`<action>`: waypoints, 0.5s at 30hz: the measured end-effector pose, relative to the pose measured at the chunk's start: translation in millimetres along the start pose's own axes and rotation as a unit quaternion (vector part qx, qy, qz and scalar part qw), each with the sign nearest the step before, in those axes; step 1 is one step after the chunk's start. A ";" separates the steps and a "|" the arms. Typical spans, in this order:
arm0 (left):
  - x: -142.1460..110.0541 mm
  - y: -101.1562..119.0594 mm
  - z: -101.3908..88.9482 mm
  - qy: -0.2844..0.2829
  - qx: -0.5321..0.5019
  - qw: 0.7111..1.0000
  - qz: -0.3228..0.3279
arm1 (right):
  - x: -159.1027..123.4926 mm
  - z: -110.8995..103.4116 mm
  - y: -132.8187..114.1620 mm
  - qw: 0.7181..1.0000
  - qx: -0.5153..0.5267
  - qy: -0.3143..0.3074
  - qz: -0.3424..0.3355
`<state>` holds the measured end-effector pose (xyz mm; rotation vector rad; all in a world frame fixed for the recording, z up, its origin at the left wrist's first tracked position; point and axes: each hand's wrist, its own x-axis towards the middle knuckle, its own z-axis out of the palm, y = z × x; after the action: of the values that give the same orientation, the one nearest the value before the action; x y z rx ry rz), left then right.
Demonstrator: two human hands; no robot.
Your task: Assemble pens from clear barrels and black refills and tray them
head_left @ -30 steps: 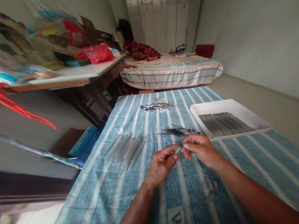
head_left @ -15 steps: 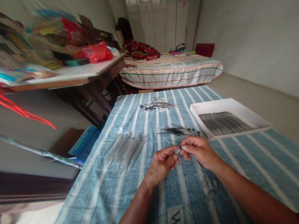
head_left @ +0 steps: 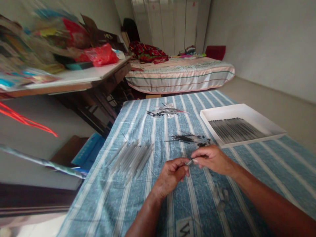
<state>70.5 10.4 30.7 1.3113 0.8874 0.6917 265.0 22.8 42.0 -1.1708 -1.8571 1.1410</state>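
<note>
A translucent grey pen barrel [head_left: 189, 162] with a dark end is pinched between the thumb and fingers of my left hand [head_left: 172, 172]. My right hand [head_left: 211, 159] is closed at the barrel's dark end, its fingertips meeting those of my left. What exactly sits between the right fingertips is too small to tell. To the left lies a row of translucent grey pen barrels [head_left: 134, 159]. Just beyond my hands are thin black refills [head_left: 184, 138] and small black pieces [head_left: 204, 144]. Short clear pieces [head_left: 221, 197] lie near my right forearm.
A white box [head_left: 259, 141] at right holds a row of dark-filled pens [head_left: 234, 128]. Farther back on the striped cloth [head_left: 98, 197] is another pile of thin dark parts [head_left: 166, 112]. A cluttered side table [head_left: 93, 77] stands at left, a bed [head_left: 180, 77] behind.
My right hand has shifted slightly down, its fingers now drawn closer together at the barrel's end. More of the small black pieces behind it show. My left hand has hardly moved.
</note>
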 end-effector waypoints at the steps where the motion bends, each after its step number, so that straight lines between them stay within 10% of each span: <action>1: -0.1 0.2 0.0 -0.002 0.006 1.000 0.000 | -0.2 -0.4 0.8 1.000 -0.008 -0.008 -0.001; 15: 0.3 -0.6 3.2 -0.011 0.058 0.998 -0.002 | -5.0 2.9 11.4 0.997 -0.023 -0.038 0.066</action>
<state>73.4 8.9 30.1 1.4178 0.9226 0.6288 268.5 19.8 30.1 -1.3095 -1.8951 1.2383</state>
